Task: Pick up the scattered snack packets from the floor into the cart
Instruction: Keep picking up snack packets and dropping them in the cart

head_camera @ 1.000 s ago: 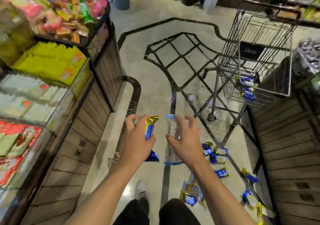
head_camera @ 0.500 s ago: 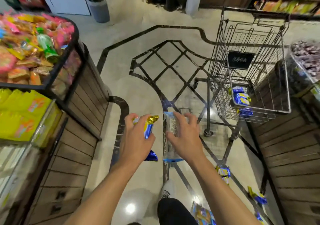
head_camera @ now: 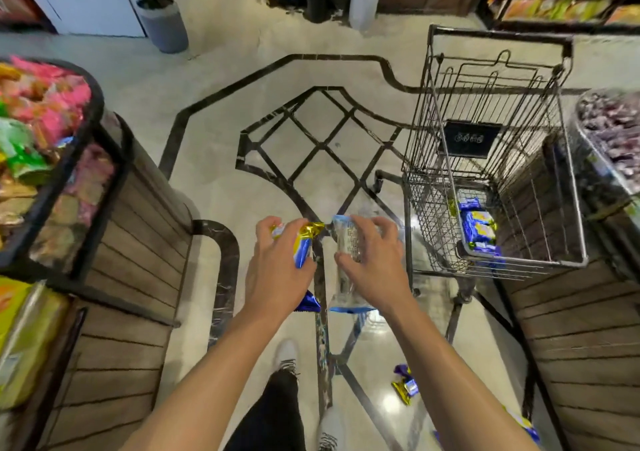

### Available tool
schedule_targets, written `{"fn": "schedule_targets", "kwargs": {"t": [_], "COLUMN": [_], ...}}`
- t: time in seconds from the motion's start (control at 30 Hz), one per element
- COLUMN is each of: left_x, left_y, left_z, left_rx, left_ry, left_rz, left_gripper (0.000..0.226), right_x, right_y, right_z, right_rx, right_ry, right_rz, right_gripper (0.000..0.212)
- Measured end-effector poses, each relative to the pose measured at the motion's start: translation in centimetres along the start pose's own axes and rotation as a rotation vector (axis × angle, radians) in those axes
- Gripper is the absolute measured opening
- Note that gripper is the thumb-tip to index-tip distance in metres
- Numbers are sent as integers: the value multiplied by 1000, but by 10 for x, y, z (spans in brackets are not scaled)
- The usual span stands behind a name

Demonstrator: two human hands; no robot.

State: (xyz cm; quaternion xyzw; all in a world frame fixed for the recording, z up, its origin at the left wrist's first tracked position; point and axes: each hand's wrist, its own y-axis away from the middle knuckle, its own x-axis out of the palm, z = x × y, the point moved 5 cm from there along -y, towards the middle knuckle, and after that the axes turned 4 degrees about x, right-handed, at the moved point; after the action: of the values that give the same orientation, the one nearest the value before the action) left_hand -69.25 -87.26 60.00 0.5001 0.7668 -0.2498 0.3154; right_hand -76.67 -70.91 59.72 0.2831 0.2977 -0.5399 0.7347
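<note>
My left hand (head_camera: 277,277) grips a blue and gold snack packet (head_camera: 303,246) at chest height. Beside it, my right hand (head_camera: 375,263) holds a clear packet with blue ends (head_camera: 344,277). The wire shopping cart (head_camera: 429,187) stands just right of my hands, its near edge close to my right hand. Several blue packets (head_camera: 478,228) lie in its basket. On the floor behind my hands lies one blue and gold packet (head_camera: 405,384), and another packet (head_camera: 523,426) shows at the bottom right.
A wooden display stand (head_camera: 114,249) with bins of colourful snacks runs along my left. Another wooden stand (head_camera: 571,339) with a bin of dark sweets (head_camera: 613,128) is at my right, tight against the cart. A grey planter (head_camera: 164,24) stands far ahead. My shoes show below.
I have stepped forward and my view has lifted. The cart is nearer and its basket more in view, while most floor packets have slid out of sight. Both hands still hold their packets.
</note>
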Motion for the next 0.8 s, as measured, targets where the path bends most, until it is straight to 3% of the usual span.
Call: {"fn": "schedule_targets", "kwargs": {"t": [0.37,0.8], "left_x": [9,104], "left_y": [-162,-317], "left_z": [-6,-75], "left_rx": [124,223], "left_ry": [21,54], "left_rz": [103,237], "left_gripper": [61,63], "right_x": [-13,-74], "right_y": [-119,-262], "right_z": [4,-64], "right_rx": [134,238], "right_ry": [4,-48], "right_rz": [-127,-235], "right_gripper": [67,70]}}
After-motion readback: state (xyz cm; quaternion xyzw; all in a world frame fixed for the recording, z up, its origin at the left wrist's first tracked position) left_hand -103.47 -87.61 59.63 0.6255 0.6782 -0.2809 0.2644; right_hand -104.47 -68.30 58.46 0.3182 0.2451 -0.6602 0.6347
